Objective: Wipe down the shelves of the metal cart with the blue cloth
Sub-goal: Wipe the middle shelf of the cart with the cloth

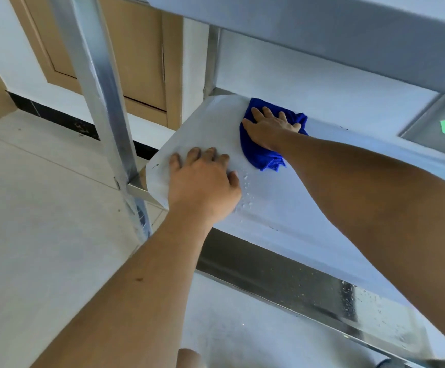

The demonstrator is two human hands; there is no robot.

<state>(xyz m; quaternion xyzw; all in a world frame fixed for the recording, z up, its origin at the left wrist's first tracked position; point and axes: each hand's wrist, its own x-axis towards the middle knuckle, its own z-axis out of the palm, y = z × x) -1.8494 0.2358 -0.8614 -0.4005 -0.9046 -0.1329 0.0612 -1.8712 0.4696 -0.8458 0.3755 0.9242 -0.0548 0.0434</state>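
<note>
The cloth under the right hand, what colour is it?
Bright blue. The cloth shows best in the head view, pressed flat on the shelf by the right hand.

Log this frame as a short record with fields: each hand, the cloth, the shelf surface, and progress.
right hand: right hand pressed flat on the blue cloth, fingers spread
left hand: left hand resting palm down on the bare shelf, near its left end, not touching the cloth
cloth: bunched, lying on the middle shelf toward its far left corner
surface: water droplets beside the left hand, nearer than the cloth
above: another shelf overhangs the work area
progress: wiping under way; the droplets not yet wiped
</note>
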